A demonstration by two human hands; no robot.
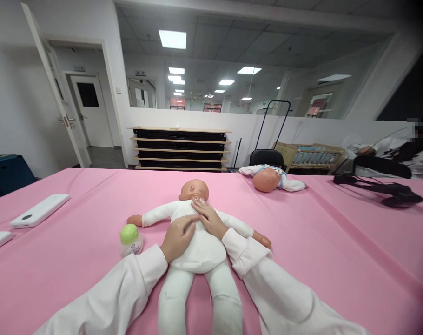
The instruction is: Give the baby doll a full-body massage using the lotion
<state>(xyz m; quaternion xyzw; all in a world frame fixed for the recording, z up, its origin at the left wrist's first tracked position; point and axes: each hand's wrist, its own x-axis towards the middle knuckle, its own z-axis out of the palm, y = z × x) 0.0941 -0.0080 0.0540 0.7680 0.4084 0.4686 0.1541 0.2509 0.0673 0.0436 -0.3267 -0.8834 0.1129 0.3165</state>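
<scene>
A baby doll (201,251) with a white cloth body lies on the pink-covered table, its head at the far end and turned to the left. My right hand (210,217) rests flat on the doll's upper torso just below the neck, fingers stretched out. Beside it, my left hand (178,236) touches the torso with bent fingers closed together; their inner side is hidden, so what they hold, if anything, does not show. To the left of the doll stands a small clear bottle (130,244) with a green cap, near the doll's outstretched hand.
A second doll (266,179) in clothes lies at the table's far edge. White boxes (40,211) are at the left, and a black strap-like item (382,190) lies at the right. Beyond the pink table (319,260) are a chair (266,158), a wooden crib (314,157) and a seated person.
</scene>
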